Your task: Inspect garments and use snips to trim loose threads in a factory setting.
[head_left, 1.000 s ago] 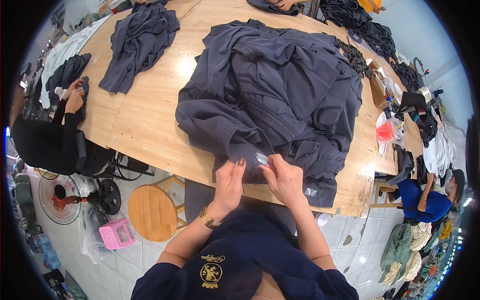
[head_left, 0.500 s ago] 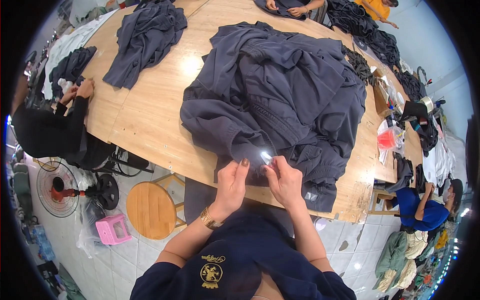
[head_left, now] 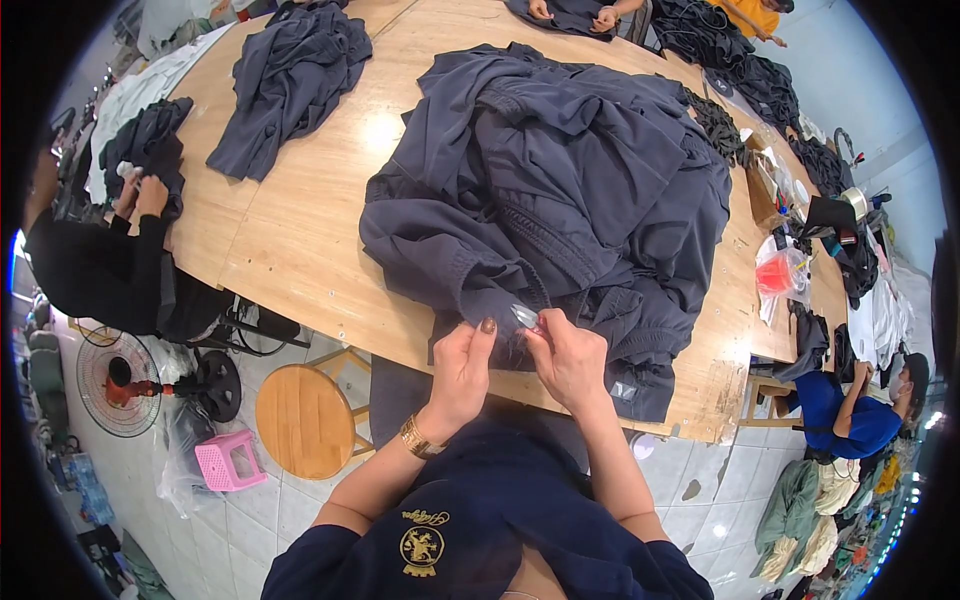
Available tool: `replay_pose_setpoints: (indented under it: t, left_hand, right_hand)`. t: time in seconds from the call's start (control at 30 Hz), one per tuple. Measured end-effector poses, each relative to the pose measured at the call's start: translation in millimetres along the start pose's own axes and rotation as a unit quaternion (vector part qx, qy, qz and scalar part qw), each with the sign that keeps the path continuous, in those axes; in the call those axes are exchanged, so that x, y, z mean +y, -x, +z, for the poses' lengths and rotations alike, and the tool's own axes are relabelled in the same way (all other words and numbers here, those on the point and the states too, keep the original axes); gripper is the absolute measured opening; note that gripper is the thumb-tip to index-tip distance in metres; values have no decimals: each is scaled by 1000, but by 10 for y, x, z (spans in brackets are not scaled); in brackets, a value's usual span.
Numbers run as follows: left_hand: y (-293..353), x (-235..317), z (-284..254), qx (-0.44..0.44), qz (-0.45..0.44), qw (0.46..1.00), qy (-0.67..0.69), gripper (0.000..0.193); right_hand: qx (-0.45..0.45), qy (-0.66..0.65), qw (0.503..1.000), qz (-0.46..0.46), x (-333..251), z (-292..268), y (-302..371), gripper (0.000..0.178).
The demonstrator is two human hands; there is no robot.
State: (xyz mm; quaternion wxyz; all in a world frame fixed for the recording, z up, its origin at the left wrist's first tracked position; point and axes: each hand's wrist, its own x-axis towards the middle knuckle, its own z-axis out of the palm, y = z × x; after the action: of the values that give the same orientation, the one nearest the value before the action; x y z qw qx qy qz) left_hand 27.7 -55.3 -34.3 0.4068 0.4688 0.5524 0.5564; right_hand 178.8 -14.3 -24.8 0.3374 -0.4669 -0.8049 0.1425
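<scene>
A big heap of dark navy garments (head_left: 560, 190) lies on the wooden table (head_left: 310, 250) in front of me. My left hand (head_left: 462, 368) pinches the near edge of the heap's fabric at the table's front edge. My right hand (head_left: 568, 358) sits right beside it and holds a small shiny metal tool (head_left: 524, 316) against the same bit of cloth. Both hands touch the garment; a gold watch shows on my left wrist.
A second dark garment (head_left: 290, 80) lies at the table's far left. A person in black (head_left: 110, 260) works at the left edge, another in blue (head_left: 850, 415) sits at the right. A round wooden stool (head_left: 305, 420), a pink step stool (head_left: 228, 462) and a fan (head_left: 120, 380) stand on the tiled floor.
My hands stay together on the garment's near edge, with only small shifts of the fingers and the metal tool. The view has tilted slightly.
</scene>
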Motion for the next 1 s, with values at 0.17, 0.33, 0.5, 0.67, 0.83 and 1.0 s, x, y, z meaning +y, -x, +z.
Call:
replay_pose_setpoints:
  t: [0.17,0.33,0.5,0.67,0.83,1.0]
  left_hand:
    - [-9,-32,0,-8,-36,998,52,36]
    - [2,-11,71,-3,-53,989,136,31]
    - [7,-49,103,-32,-18,995,92,26]
    - [-20,-73,22,-43,-85,971,218,24]
    - [-48,-126,48,-22,-76,930,358,22]
    - [-27,-10,103,-16,-54,958,281,20]
  right_hand:
    - [37,-220,965,137,7,29,46,18]
    - [58,-368,911,177,-112,36,-1,13]
    - [78,-289,947,120,-179,172,-44,17]
    - [-29,-340,927,159,-214,-22,61,7]
    - [10,-466,855,226,-95,-68,160,9]
    - [-4,-389,885,256,-130,13,74,15]
